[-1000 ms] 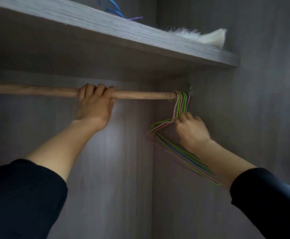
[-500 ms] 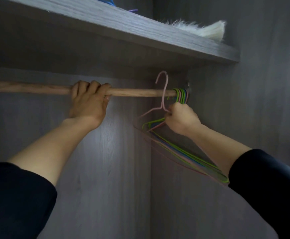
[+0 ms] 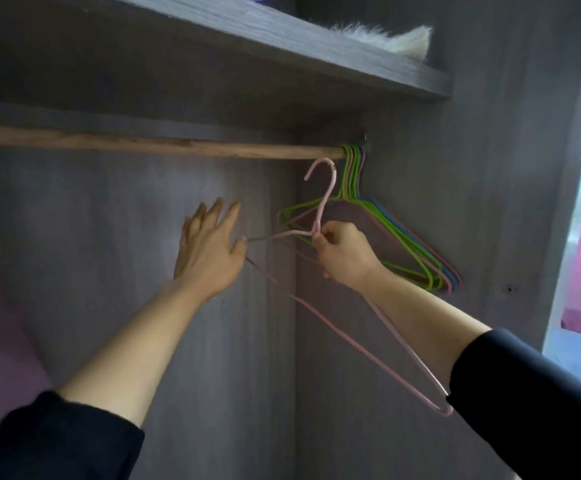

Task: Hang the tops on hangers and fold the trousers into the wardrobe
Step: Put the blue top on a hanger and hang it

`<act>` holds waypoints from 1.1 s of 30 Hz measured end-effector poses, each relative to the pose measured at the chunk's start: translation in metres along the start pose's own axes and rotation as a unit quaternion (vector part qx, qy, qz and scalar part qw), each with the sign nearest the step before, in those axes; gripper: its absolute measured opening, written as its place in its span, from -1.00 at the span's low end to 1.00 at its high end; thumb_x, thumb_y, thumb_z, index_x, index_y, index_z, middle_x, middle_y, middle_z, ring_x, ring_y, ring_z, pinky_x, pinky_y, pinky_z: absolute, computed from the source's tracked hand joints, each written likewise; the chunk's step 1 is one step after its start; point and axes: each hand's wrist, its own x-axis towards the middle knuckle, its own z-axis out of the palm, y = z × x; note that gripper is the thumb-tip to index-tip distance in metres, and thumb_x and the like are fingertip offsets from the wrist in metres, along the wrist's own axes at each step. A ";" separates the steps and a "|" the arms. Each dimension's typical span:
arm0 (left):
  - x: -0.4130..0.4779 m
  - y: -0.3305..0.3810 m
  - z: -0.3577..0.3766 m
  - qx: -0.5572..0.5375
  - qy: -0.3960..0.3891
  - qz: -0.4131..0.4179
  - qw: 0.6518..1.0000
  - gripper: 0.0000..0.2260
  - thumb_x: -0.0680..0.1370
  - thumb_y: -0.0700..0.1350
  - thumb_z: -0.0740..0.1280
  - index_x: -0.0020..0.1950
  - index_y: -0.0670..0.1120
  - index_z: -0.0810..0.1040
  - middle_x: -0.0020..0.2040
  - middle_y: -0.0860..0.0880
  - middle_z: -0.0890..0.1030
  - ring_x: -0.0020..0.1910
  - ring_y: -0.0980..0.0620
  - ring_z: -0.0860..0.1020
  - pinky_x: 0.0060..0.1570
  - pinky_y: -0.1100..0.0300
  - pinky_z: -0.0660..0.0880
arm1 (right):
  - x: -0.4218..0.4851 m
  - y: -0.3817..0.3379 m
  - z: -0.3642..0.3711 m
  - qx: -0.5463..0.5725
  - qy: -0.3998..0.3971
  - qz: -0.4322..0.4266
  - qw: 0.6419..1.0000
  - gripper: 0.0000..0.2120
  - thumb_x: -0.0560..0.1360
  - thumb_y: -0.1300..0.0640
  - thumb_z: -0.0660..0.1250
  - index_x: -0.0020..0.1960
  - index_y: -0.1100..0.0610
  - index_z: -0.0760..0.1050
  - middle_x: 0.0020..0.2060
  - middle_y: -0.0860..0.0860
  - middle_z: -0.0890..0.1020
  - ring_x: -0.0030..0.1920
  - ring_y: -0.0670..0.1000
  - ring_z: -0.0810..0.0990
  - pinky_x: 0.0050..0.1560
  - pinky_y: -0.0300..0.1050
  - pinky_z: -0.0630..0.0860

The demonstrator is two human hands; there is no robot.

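Pink hanger neck pinched in right hand fingers.

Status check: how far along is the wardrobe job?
Done: nothing hung; the visible rail carries only spare hangers at its right end. In hand: the right hand pinches a pink hanger by its neck, clear of the rail; the left hand is open beside it. Left: all tops and trousers; no garment clearly shows here.

Bare matt wooden rail, grey wood-grained matt shelf, thin smooth-coated pink hanger, fluffy white fur on top.
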 end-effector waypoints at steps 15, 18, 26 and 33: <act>-0.218 0.116 0.107 -0.248 -0.222 0.001 0.943 -0.63 0.61 -0.14 0.17 0.43 -0.10 0.39 0.38 -0.13 0.44 0.37 -0.13 0.36 0.39 0.08 0.25 | -0.278 0.071 -0.044 -0.092 -0.023 0.250 0.963 -0.53 0.56 -0.06 0.26 -0.44 0.12 0.26 -0.57 -0.11 0.32 -0.53 -0.07 0.28 -0.46 -0.17 0.28; -0.270 0.163 0.122 -0.252 -0.284 0.000 0.925 -0.63 0.61 -0.08 0.13 0.42 0.00 0.39 0.38 -0.08 0.43 0.35 -0.11 0.37 0.33 0.06 0.30 | -0.340 0.092 -0.071 -0.114 0.008 0.284 0.952 -0.50 0.54 -0.03 0.30 -0.47 0.12 0.20 -0.61 -0.09 0.25 -0.52 -0.07 0.21 -0.47 -0.20 0.22; -0.370 0.333 0.141 -0.263 -0.427 0.105 0.859 -0.59 0.62 -0.08 0.10 0.47 -0.04 0.31 0.40 -0.15 0.39 0.39 -0.14 0.30 0.37 0.03 0.24 | -0.484 0.144 -0.190 -0.134 0.044 0.389 0.911 -0.58 0.54 0.00 0.31 -0.41 0.15 0.34 -0.52 0.01 0.37 -0.50 -0.04 0.32 -0.41 -0.11 0.30; -0.449 0.522 0.132 -0.270 -0.491 0.201 0.803 -0.57 0.62 -0.05 0.08 0.49 -0.06 0.27 0.43 -0.18 0.35 0.40 -0.16 0.28 0.39 0.01 0.23 | -0.603 0.182 -0.331 -0.142 0.089 0.483 0.859 -0.60 0.53 0.03 0.33 -0.42 0.17 0.39 -0.60 -0.12 0.42 -0.59 -0.09 0.40 -0.55 -0.23 0.36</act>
